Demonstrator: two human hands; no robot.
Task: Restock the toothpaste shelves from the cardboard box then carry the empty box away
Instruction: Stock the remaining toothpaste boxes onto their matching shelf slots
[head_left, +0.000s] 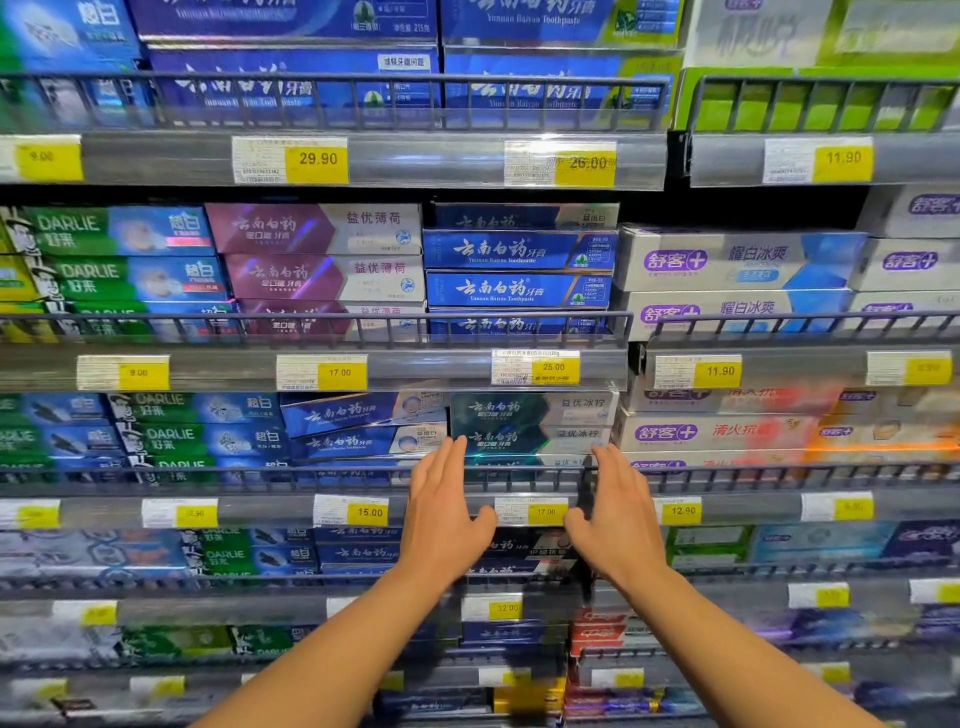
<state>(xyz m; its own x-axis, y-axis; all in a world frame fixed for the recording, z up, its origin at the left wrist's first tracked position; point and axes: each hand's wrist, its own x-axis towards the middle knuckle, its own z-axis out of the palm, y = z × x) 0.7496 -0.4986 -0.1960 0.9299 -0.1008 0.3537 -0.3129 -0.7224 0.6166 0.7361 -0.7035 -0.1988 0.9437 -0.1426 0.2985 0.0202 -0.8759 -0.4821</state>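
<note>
Supermarket toothpaste shelves (363, 364) fill the view, tier over tier, each with a grey wire front rail (311, 470) and yellow price tags. Landmark: the 17.00 price tag (532, 512) on the tier the hands reach to.

Left hand (441, 519) sits just left of that tag, arm coming up from bottom centre-left, palm facing right and inward, fingers straight and together, thumb spread toward the tag. Fingertips reach over the rail at the left end of the dark teal toothpaste boxes (530, 426); contact there looks likely, not certain. Hand flat, grips nothing.

Right hand (615, 525) sits just right of the tag, arm coming up from bottom right, palm facing left, fingers straight, thumb out toward the tag. Fingertips at the right end of the same boxes. Also flat, nothing gripped. The two palms face each other with the stack between them.

Dark teal toothpaste boxes are directly above the tag, behind the rail, stacked flat, long axis left-right along the shelf, printed long faces toward the camera. Left of them, blue Yunnan Baiyao boxes (363, 415) lie slightly tilted. Right of them, white-and-red Saky boxes (717, 431), also lengthwise. Up-left of the tag, green Darlie boxes (171, 436).

Lower tiers blurred.
</note>
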